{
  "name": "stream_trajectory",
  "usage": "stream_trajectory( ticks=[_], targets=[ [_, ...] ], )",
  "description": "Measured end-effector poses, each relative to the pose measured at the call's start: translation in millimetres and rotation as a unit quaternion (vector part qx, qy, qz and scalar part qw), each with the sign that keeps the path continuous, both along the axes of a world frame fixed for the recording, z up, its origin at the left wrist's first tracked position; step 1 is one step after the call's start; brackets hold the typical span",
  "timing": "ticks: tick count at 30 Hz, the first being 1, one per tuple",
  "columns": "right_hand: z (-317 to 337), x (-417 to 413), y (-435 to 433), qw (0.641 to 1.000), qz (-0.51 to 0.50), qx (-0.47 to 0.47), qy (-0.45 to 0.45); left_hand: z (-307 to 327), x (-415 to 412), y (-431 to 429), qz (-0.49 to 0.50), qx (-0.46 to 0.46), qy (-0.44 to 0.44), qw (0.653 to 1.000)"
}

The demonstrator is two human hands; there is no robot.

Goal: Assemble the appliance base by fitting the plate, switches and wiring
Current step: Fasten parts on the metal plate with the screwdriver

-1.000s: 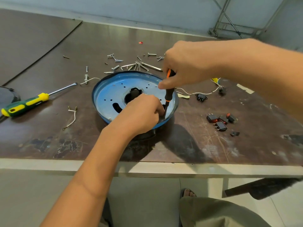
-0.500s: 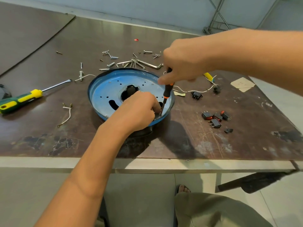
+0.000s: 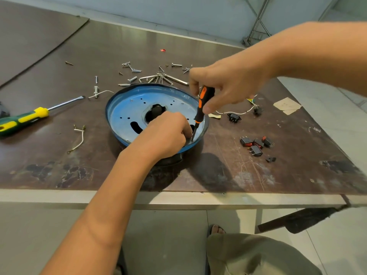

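**Fastening step: plate (image 3: 127,108) going on, switches (image 3: 256,144) not in yet**

Standing next to the bench watching this one. The blue plate sits mid-table (image 3: 218,171) on top of a dark base (image 3: 172,160) that just pokes out under its near edge.

The right hand (image 3: 228,86) is wrapped round the handle of a small orange-and-black screwdriver (image 3: 201,104). The driver is nearly upright, with its tip down on the plate just inside the near right rim. The left hand (image 3: 166,133) rests on the plate with its fingers curled in tight at the driver's tip. It looks like it's steadying a screw there, but honestly I can't tell if anything is pinched, because the knuckles hide it.

So to me this is the plate-fixing step, early in the job. The red-and-black switches lie in a little cluster off to the right, well apart from the plate. The white wire (image 3: 234,112) and a black socket (image 3: 234,117) are loose beside the far right rim. Spare screws (image 3: 135,70) and hex keys (image 3: 158,77) are scattered behind the plate, and a green-and-yellow screwdriver (image 3: 25,118) lies off to the left.

Next up, I'd guess:
- The tip needs to stay seated square in the screw head while it turns.
- The left fingers should back off once the thread bites.
- A slip would skate the tip across that painted metal.
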State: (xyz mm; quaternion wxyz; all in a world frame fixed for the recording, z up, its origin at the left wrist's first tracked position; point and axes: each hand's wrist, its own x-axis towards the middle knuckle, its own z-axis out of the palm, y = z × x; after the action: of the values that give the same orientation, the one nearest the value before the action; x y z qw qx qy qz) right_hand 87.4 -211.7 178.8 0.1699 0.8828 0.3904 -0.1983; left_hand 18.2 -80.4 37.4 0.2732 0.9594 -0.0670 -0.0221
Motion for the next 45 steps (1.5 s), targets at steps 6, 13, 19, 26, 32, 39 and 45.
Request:
stream_trajectory(
  ticks=[6, 13, 19, 26, 32, 39, 45],
  targets=[
    [-12.5, -1.3, 10.5, 0.98, 0.032, 0.015, -0.197, 0.5, -0.1, -1.5, 0.002, 0.006, 0.007, 1.0],
    [-6.2, 0.2, 10.0, 0.992, 0.069, 0.033, -0.096, -1.5, 1.4, 0.1, 0.006, 0.0, 0.001, 1.0],
    [-5.7, -1.1, 10.4, 0.985, 0.046, -0.046, -0.159, -1.5, 0.7, -1.3, 0.001, 0.006, -0.001, 1.0],
    [-8.3, -5.9, 7.6, 0.985, 0.092, 0.053, -0.134, 0.0, -1.4, -1.9, 0.009, -0.001, -0.005, 1.0],
    [-6.2, 0.7, 11.7, 0.995, 0.002, -0.027, -0.091, 1.8, -1.5, -3.1, 0.006, 0.009, 0.0, 1.0],
    [-8.6, -2.3, 6.8, 0.988, 0.117, 0.074, -0.074, 3.0, -2.9, -2.5, 0.01, 0.001, 0.002, 1.0],
    [-16.4, 1.1, 2.5, 0.986, 0.037, 0.06, -0.15, 1.2, -3.0, -1.9, -0.002, 0.011, -0.008, 1.0]
  ],
)
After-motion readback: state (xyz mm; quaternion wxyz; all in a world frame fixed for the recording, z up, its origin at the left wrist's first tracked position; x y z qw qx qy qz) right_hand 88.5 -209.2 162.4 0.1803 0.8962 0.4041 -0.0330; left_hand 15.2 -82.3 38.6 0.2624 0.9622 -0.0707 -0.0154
